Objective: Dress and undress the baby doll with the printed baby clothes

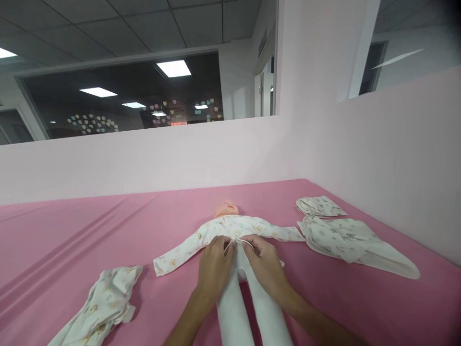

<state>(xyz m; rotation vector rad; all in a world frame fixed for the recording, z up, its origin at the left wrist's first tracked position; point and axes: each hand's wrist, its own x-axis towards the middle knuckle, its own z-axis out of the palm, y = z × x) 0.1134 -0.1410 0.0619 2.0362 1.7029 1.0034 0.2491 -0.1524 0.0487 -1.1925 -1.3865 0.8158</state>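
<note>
- On the pink worktop (90, 226) a baby doll (226, 209) lies on its back, head toward the far wall, white legs (248, 307) running toward the person.
- Its printed top (234, 229) wraps the doll's trunk, sleeves spread out flat to either side.
- Folded printed garments lie loose on the worktop: a crumpled garment (101, 302) near left, a spread garment (345, 240) at right, and a small folded piece (319, 205) just behind that one.
- A pale pink wall (396, 158) closes the right and far edges; bare cloth lies open to the left of the doll and between it and each garment.
- Both hands rest at the doll's waist, close together, knuckles up.
- The left hand (214, 266) and the right hand (264, 262) each pinch an end of a thin white tie cord (236, 241) at the hem of the top, fingers curled in.
</note>
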